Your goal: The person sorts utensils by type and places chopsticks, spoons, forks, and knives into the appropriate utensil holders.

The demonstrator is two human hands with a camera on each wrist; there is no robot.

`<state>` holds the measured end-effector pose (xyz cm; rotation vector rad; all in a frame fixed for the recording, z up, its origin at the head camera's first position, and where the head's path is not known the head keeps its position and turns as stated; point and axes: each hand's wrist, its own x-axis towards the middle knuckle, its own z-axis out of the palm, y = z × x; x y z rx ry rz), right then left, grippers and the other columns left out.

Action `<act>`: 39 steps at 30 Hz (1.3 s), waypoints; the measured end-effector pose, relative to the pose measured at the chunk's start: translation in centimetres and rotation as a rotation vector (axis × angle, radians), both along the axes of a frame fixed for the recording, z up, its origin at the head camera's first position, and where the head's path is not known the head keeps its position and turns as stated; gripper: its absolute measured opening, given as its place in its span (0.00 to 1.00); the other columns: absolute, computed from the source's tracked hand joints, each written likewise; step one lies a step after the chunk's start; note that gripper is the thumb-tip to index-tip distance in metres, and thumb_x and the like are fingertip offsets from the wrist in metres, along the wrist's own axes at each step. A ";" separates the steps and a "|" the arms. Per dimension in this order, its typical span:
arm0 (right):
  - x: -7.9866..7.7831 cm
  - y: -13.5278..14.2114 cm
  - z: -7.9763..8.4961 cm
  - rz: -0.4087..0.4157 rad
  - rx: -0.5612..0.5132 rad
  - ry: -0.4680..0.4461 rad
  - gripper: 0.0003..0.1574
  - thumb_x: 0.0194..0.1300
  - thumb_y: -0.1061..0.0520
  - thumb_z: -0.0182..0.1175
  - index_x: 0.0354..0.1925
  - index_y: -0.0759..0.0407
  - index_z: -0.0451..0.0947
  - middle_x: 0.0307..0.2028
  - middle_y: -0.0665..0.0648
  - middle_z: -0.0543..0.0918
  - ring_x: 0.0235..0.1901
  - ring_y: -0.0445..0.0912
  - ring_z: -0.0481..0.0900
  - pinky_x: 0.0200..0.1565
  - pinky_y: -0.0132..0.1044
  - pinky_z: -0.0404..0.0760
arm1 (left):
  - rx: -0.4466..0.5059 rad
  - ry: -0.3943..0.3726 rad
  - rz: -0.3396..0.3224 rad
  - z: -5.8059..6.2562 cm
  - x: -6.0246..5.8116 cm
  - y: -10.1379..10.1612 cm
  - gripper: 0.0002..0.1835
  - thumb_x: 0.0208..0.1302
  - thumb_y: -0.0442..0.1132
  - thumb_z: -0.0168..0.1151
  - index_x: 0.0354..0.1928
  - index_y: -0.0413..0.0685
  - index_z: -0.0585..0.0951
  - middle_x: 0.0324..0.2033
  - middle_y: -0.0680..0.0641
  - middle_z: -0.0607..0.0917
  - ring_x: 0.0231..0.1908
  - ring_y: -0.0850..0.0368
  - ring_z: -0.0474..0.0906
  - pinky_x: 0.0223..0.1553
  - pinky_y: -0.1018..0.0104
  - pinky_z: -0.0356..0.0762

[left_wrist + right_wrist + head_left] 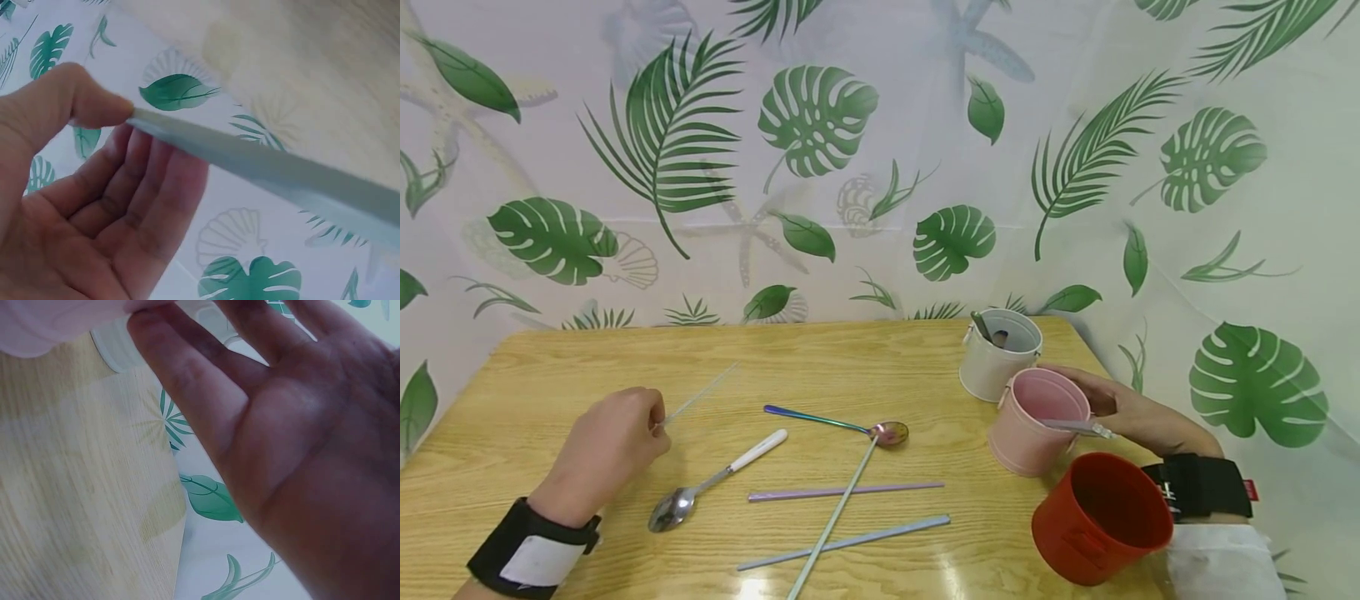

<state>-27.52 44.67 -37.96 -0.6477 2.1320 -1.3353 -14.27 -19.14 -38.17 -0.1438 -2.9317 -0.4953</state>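
Observation:
My left hand (pixel 606 446) pinches a pale green chopstick (pixel 262 162) between thumb and fingers, its far end pointing away over the table. On the right, the extended fingers of my right hand (pixel 1131 412) touch the far side of a pink bucket (pixel 1030 437); the bucket hides some fingertips. A clear-handled utensil (pixel 1078 427) leans over that bucket's rim. Near my left hand lies a spoon with a white handle (pixel 760 450). Farther right are a rainbow-coloured spoon (pixel 820 419), a purple chopstick (pixel 797 493), a blue chopstick (pixel 887 532) and another pale green chopstick (pixel 842 504) crossing both.
A white bucket (pixel 988 367) with a green handle and a brownish piece inside stands behind the pink one. A red bucket (pixel 1075 533) stands in front, close to my right wrist. The wooden table (pixel 625 358) meets a leaf-patterned cloth (pixel 865 250) at the back.

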 end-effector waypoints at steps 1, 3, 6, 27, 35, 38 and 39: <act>-0.1 0.0 0.0 0.006 -0.004 0.004 0.50 0.69 0.62 0.61 0.82 0.46 0.52 0.77 0.57 0.63 0.70 0.41 0.67 0.61 0.43 0.77 | 0.002 0.025 -0.002 0.2 0.1 0.1 0.07 0.52 0.26 0.68 0.28 0.41 0.79 0.23 0.50 0.76 0.22 0.56 0.69 0.23 0.62 0.68; -0.2 0.0 0.0 0.020 -0.010 0.013 0.50 0.69 0.63 0.60 0.82 0.47 0.52 0.77 0.57 0.63 0.71 0.41 0.67 0.61 0.42 0.77 | 0.013 0.063 -0.004 0.7 0.1 0.4 0.06 0.53 0.26 0.68 0.29 0.40 0.79 0.23 0.49 0.76 0.22 0.56 0.69 0.23 0.63 0.68; -0.2 0.0 -0.1 0.027 -0.016 0.008 0.50 0.69 0.62 0.60 0.82 0.47 0.51 0.77 0.57 0.63 0.71 0.41 0.67 0.61 0.42 0.77 | 0.028 0.115 -0.009 1.5 0.2 0.8 0.06 0.52 0.26 0.68 0.30 0.40 0.79 0.23 0.49 0.75 0.22 0.56 0.68 0.23 0.64 0.67; 0.1 0.4 -0.1 0.039 -0.019 0.029 0.49 0.69 0.64 0.60 0.82 0.47 0.53 0.76 0.58 0.65 0.70 0.45 0.68 0.61 0.42 0.78 | 0.220 0.518 -0.177 7.1 1.0 6.8 0.13 0.49 0.21 0.66 0.32 0.46 0.80 0.27 0.52 0.79 0.27 0.60 0.75 0.27 0.62 0.78; -0.1 0.2 -0.2 0.007 -0.010 0.012 0.49 0.70 0.62 0.60 0.82 0.46 0.52 0.78 0.56 0.62 0.71 0.39 0.66 0.61 0.40 0.77 | 0.487 0.650 -0.438 8.8 -0.8 11.7 0.13 0.50 0.18 0.65 0.34 0.42 0.80 0.29 0.50 0.82 0.30 0.61 0.82 0.33 0.67 0.84; -0.2 0.2 -0.2 0.005 -0.003 0.010 0.49 0.70 0.62 0.60 0.82 0.45 0.52 0.78 0.55 0.62 0.70 0.38 0.66 0.61 0.39 0.77 | 0.560 0.683 -0.539 9.7 -1.6 13.9 0.13 0.50 0.19 0.64 0.33 0.42 0.80 0.30 0.50 0.82 0.32 0.59 0.83 0.35 0.68 0.84; -0.3 0.2 -0.3 0.010 -0.003 0.011 0.49 0.70 0.62 0.60 0.82 0.45 0.52 0.78 0.55 0.62 0.70 0.38 0.66 0.61 0.39 0.77 | 0.584 0.687 -0.567 9.9 -1.9 14.5 0.13 0.50 0.19 0.64 0.33 0.42 0.80 0.30 0.50 0.81 0.33 0.59 0.83 0.36 0.68 0.84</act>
